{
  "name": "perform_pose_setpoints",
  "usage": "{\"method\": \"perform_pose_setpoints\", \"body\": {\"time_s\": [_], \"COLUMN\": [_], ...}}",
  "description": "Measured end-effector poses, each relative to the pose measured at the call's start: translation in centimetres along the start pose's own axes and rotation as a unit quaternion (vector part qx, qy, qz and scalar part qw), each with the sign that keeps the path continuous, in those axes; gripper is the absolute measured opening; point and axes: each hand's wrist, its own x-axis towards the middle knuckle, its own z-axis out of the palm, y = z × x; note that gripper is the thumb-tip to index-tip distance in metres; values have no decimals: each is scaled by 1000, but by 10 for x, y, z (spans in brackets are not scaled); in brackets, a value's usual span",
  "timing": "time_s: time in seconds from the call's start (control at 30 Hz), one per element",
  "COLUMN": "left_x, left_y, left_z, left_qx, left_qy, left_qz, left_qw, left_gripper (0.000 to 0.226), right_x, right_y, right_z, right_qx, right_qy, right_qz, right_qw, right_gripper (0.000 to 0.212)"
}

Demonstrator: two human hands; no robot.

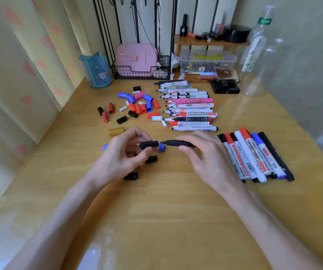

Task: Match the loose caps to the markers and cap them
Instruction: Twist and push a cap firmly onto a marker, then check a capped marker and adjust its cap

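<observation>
My left hand (125,152) pinches a black cap (149,144), its open end facing right. My right hand (203,152) grips a black marker (176,143) with its bare tip pointing left, a small gap away from the cap. A blue cap (162,147) lies just behind the black one. Two loose black caps (151,159) (130,176) lie near my left hand. Several loose red, blue, black, white and pink caps (137,106) are scattered further back. Uncapped markers (189,108) lie in a row behind, and capped markers (254,154) lie at the right.
A gold cap (115,131) lies left of centre on the wooden table (166,211). At the back stand a blue cup (96,70), a wire basket with a pink case (137,61), a clear box (207,61), a small shelf (211,42) and a clear bottle (257,55).
</observation>
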Motion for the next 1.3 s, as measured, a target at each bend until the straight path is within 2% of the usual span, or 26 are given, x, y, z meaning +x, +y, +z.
{"method": "perform_pose_setpoints", "body": {"time_s": [0.23, 0.57, 0.87, 1.3], "left_x": [0, 1, 1, -1], "left_y": [-1, -5, -5, -5], "left_z": [3, 8, 15, 15], "left_qx": [11, 27, 41, 85], "left_qy": [-27, 16, 39, 46], "left_qz": [6, 18, 55, 69], "left_qw": [1000, 999, 997, 993], "left_gripper": [13, 15, 10, 9], "right_x": [0, -1, -2, -6], "right_y": [-4, -8, -9, -7], "right_z": [-2, 1, 6, 13], "right_qx": [13, -2, 5, 34], "right_qy": [1, 7, 35, 14], "right_qz": [-24, -60, -61, -30], "right_qw": [1000, 998, 998, 999], "right_gripper": [25, 24, 24, 27]}}
